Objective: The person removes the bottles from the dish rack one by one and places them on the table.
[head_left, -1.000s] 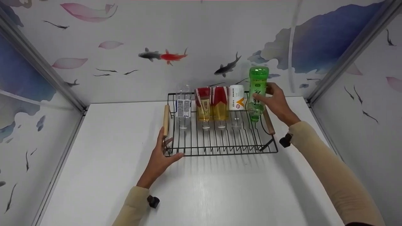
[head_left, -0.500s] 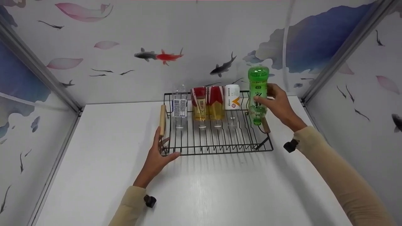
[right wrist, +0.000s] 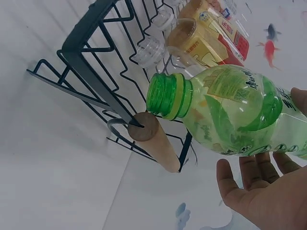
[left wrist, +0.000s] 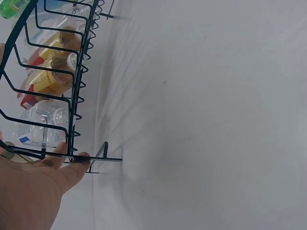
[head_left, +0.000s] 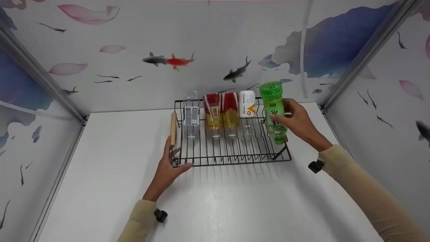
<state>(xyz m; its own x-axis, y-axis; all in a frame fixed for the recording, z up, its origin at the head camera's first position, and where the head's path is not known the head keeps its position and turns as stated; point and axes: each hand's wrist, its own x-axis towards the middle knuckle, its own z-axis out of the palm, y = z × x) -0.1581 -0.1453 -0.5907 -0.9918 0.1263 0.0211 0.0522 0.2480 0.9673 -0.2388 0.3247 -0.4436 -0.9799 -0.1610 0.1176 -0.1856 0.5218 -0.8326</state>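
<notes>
My right hand (head_left: 302,124) holds a green plastic bottle (head_left: 273,102) neck down over the right end of a black wire rack (head_left: 235,163). In the right wrist view, the bottle's ridged neck (right wrist: 168,96) is close to the rack's wooden handle (right wrist: 156,143); whether they touch is unclear. At the rack's front left corner, my left hand (head_left: 168,173) grips the frame, thumb in front and fingers at the side. Neck-forward in the rack lie a clear bottle (head_left: 191,116), two red-and-yellow bottles (head_left: 212,112) and a clear bottle with a white label (head_left: 247,104).
The rack stands on a white table (head_left: 215,201) near the back wall (head_left: 215,33), which bears painted fish and petals. Side walls rise at left and right. Another wooden handle (head_left: 173,129) sits on the rack's left side.
My right hand has lowered the green bottle toward the rack, its neck coming forward. The left hand keeps its hold on the corner. The whole head view has shifted slightly.
</notes>
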